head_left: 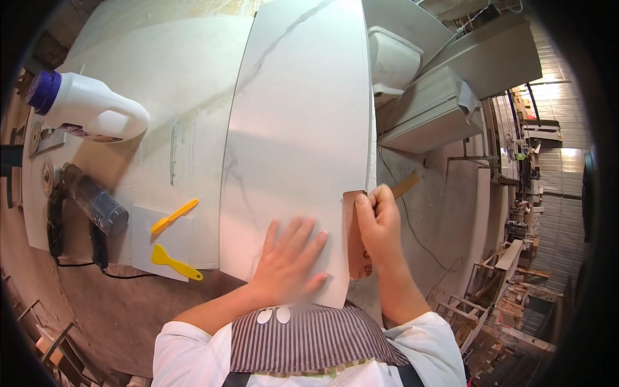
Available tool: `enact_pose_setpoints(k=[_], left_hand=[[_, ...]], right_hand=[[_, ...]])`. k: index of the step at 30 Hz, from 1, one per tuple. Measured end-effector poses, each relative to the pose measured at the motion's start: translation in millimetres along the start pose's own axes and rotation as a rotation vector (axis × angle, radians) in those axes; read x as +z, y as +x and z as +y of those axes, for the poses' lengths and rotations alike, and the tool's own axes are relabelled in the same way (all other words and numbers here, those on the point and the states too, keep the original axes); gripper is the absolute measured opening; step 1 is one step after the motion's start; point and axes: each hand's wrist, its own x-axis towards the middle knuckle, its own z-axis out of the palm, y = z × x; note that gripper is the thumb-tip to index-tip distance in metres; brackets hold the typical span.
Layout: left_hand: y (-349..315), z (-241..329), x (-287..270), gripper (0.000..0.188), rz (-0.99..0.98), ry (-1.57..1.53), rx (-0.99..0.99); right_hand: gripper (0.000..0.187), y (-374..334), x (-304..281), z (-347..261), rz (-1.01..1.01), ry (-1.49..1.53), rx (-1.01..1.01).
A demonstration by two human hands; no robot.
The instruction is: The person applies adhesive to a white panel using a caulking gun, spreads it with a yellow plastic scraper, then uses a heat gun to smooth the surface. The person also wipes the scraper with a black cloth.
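Note:
A long white slab (296, 135) with grey veins lies lengthwise before me, its near end close to my striped apron. My left hand (293, 258) lies flat on the near part of the slab, fingers spread, holding nothing. At the slab's right edge my right hand (382, 226) is closed, pinching a brown sheet of sandpaper (356, 235) between thumb and fingers. The sandpaper hangs along that edge, printed side showing, and overlaps the near right corner area. The curled fingers are partly hidden behind the thumb.
On the pale table at left are a white jug (97, 109) with a blue cap, a dark power tool (97, 200), and two yellow scrapers (174, 217) by a small white tile (145, 238). A slab stack (429, 109) and a white basin (393, 58) stand at right.

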Motion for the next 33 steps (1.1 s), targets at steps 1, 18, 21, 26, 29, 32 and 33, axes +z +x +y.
enact_pose_setpoints(k=[1, 18, 21, 26, 29, 32, 33], left_hand=[[0, 1, 0, 0.075, 0.003, -0.004, 0.004], [0, -1, 1, 0.074, -0.005, 0.002, -0.004], [0, 0, 0, 0.075, 0.020, 0.008, -0.029], [1, 0, 2, 0.074, 0.038, -0.006, 0.016], [-1, 2, 3, 0.074, 0.020, -0.005, 0.023], [0, -4, 0, 0.075, 0.023, 0.003, -0.013], [-1, -3, 1, 0.075, 0.018, 0.000, -0.017]], right_hand=[[0.026, 12, -2, 0, 0.020, -0.038, -0.049], [0.025, 54, 5, -2, 0.085, -0.038, -0.160], [0.024, -2, 4, -4, 0.023, -0.017, -0.044], [0.026, 95, 4, -2, 0.104, -0.086, -0.207], [0.026, 117, 4, -18, 0.119, 0.031, -0.081], [0.023, 43, 9, 0, 0.027, -0.128, -0.169], [0.021, 7, 7, 0, 0.030, -0.098, -0.151]])
